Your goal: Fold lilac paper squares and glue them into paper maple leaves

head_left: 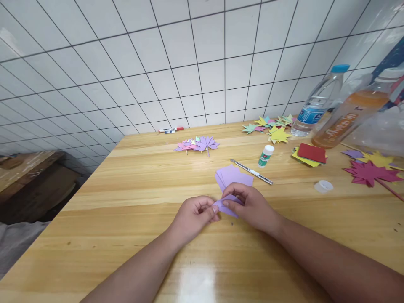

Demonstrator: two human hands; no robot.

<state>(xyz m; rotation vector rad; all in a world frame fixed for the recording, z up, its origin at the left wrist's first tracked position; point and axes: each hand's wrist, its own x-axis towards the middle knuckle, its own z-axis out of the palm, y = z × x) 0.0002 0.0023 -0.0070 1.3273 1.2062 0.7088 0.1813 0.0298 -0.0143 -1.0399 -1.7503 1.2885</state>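
Note:
A small piece of purple paper (pixel 231 210) is held between my two hands just above the wooden table (pixel 132 189). My left hand (pixel 197 214) pinches its left tip between thumb and fingers. On the other side my right hand (pixel 249 206) grips it, thumb on top and fingers behind. The paper looks folded, though my fingers cover part of it. Directly behind lie several loose sheets of purple paper (pixel 235 174), partly hidden by my right hand. A slim utility knife (pixel 251 171) rests past these sheets, with a glue stick (pixel 266 156) standing uncapped or capped in white behind it.
Paper leaves (pixel 202 144) lie toward the tiled wall, near markers (pixel 171 130). More cut leaves (pixel 277 134) sit at the back right beside a water bottle (pixel 318 103) and an orange drink bottle (pixel 350 115). Rightward are coloured squares (pixel 312 153), a clear cap (pixel 323 186) and a dark-red leaf (pixel 368 172).

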